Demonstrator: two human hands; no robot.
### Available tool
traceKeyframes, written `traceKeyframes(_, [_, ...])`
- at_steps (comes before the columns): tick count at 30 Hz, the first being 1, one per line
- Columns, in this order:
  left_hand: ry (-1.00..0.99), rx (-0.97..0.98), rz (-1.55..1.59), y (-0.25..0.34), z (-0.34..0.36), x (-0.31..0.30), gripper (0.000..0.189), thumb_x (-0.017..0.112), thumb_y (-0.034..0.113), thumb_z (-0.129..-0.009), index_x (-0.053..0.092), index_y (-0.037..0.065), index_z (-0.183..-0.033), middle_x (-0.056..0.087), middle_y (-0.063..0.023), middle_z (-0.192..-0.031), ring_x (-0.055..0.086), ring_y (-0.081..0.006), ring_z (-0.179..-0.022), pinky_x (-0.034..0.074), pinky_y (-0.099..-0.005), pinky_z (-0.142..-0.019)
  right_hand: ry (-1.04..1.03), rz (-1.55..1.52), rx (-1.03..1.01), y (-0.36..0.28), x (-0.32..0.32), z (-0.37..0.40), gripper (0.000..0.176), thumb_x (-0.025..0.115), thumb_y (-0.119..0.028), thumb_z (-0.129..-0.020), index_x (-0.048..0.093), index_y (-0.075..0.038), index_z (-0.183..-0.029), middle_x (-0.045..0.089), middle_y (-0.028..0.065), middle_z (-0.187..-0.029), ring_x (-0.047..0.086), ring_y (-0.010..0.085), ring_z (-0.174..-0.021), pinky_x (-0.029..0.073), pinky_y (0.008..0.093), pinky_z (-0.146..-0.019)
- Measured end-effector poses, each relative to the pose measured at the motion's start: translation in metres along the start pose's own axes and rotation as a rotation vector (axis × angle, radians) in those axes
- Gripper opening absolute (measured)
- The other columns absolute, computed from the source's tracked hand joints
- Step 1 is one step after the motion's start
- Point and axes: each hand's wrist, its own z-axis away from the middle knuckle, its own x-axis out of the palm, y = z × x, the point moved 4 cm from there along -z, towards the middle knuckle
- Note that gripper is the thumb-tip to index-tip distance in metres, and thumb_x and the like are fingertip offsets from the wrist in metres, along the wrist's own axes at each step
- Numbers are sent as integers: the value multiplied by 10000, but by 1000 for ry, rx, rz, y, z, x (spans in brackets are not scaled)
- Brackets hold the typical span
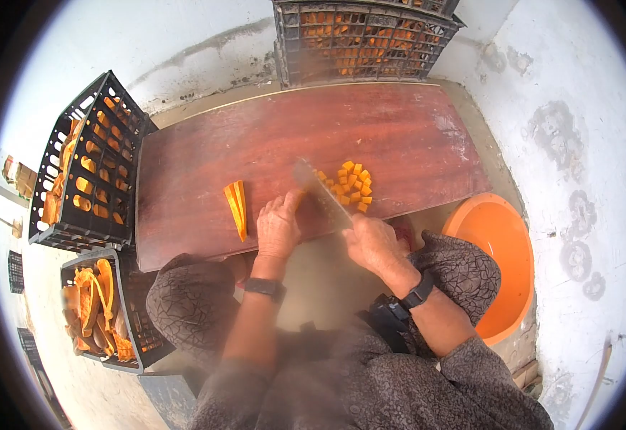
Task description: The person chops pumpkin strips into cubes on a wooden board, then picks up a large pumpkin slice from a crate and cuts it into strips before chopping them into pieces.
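Note:
My right hand (pixel 374 244) grips the handle of a kitchen knife (pixel 325 195), whose broad blade slants up and left over the red-brown board. Left of the blade, my left hand (pixel 278 226) rests on the board with its fingers curled. What lies under those fingers is hidden. Small orange pumpkin cubes (pixel 354 185) are heaped just right of the blade, some partly behind it. Farther left, a few long pumpkin strips (pixel 236 208) lie side by side, apart from my left hand.
The low board (pixel 205 143) spans in front of my knees. Black crates with orange pieces stand at the left (pixel 91 165), lower left (pixel 141 315) and far side (pixel 363 43). An orange basin (pixel 503 251) sits by my right knee, near the white wall (pixel 578 143).

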Motion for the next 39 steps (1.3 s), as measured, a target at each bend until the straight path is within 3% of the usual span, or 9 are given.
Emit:
traceKeyframes(8, [2, 83, -18, 10, 6, 6, 309, 562, 6, -774, 573, 76, -1075, 619, -128, -903, 601, -319, -890, 482, -426, -790, 64, 46, -54, -13, -16, 0, 216, 597, -173, -855, 573, 38, -814, 609, 273, -698, 619, 451, -719, 487, 508, -674])
traceKeyframes(12, [-8, 68, -36, 10, 7, 8, 295, 559, 18, -784, 572, 68, -1075, 616, -130, -919, 597, -318, -904, 482, -423, -789, 82, 87, -145, -18, -16, 3, 200, 602, -172, -849, 577, 23, -812, 612, 248, -669, 629, 427, -695, 494, 495, -656])
traceKeyframes(22, [30, 49, -44, 10, 7, 12, 245, 544, 38, -785, 588, 101, -1018, 575, -103, -884, 584, -293, -877, 477, -405, -770, 27, 151, -150, -25, -18, 5, 190, 607, -160, -849, 580, 26, -816, 613, 226, -647, 639, 401, -676, 502, 482, -646])
traceKeyframes(31, [41, 31, 29, 9, 6, 14, 209, 542, 19, -796, 568, 76, -996, 570, -129, -883, 573, -328, -894, 482, -424, -778, -87, 170, -111, -26, -15, -2, 140, 582, -101, -829, 583, 39, -835, 632, 248, -747, 643, 404, -758, 499, 480, -704])
traceKeyframes(33, [41, 19, 31, 7, 6, 15, 235, 537, 15, -776, 590, 96, -990, 572, -116, -882, 573, -310, -900, 477, -413, -786, -62, 224, -146, -27, -11, -6, 92, 590, -41, -740, 609, 2, -819, 653, 200, -780, 658, 368, -753, 517, 446, -663])
traceKeyframes(39, [56, 39, 57, 3, 5, 22, 193, 537, 13, -763, 575, 92, -934, 551, -117, -853, 560, -320, -864, 471, -425, -765, -21, 268, -164, -24, 9, -19, 73, 598, -39, -740, 607, -11, -807, 653, 180, -775, 663, 349, -755, 524, 431, -653])
